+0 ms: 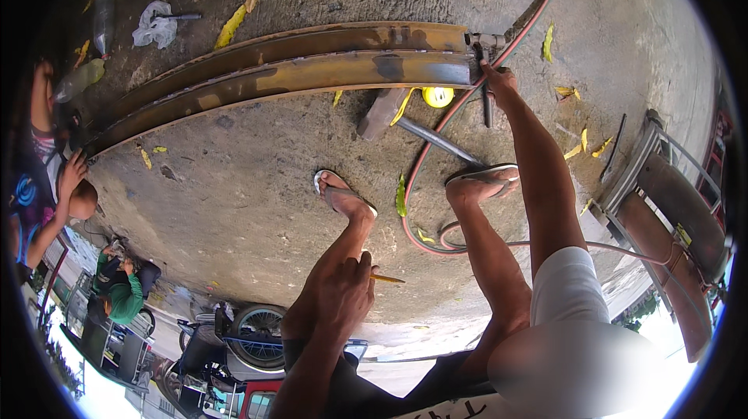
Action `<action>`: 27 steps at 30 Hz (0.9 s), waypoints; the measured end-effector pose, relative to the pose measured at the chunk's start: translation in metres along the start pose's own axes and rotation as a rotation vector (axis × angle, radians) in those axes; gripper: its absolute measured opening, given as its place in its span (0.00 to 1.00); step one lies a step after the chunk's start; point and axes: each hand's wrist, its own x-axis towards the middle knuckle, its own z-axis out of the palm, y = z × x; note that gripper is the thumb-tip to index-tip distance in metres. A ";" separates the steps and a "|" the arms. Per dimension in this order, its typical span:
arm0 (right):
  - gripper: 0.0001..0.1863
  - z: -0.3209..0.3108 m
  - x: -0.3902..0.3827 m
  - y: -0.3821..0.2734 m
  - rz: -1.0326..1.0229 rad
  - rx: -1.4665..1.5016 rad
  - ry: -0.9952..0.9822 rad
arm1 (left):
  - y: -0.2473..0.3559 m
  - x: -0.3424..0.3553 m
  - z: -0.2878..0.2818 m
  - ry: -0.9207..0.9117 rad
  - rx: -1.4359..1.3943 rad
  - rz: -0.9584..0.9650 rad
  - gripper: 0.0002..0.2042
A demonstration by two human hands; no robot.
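Note:
My left hand [343, 293] is closed round a yellow pencil [388, 279], held low over my bent left leg. My right arm stretches forward to the right end of a long rusty steel beam [312, 76] with raised flanges, lying on the ground. There my right hand [501, 82] is closed at a dark metal tool [485, 47] against the beam's end; its exact kind is unclear. A dark bar [488, 110] shows just below this hand. A yellow tape measure [438, 96] lies near the beam, beside a sledgehammer [382, 114] whose handle runs toward my right foot.
A red and green hose [425, 150] loops over the ground past my right foot toward gas cylinders [674, 209] on a cart at right. A person [58, 177] is at the beam's left end; another in green [125, 294] crouches farther off. Plastic bottles [104, 22] lie far left.

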 end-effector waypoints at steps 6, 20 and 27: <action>0.18 -0.013 0.025 0.040 0.104 0.144 0.111 | -0.002 0.000 0.012 0.050 0.016 0.044 0.20; 0.17 -0.064 -0.194 0.102 0.374 0.986 0.116 | -0.009 -0.014 0.031 -0.121 -0.009 0.067 0.12; 0.18 -0.055 -0.231 0.086 0.274 0.818 0.164 | -0.033 -0.010 0.021 -0.147 -0.001 0.132 0.12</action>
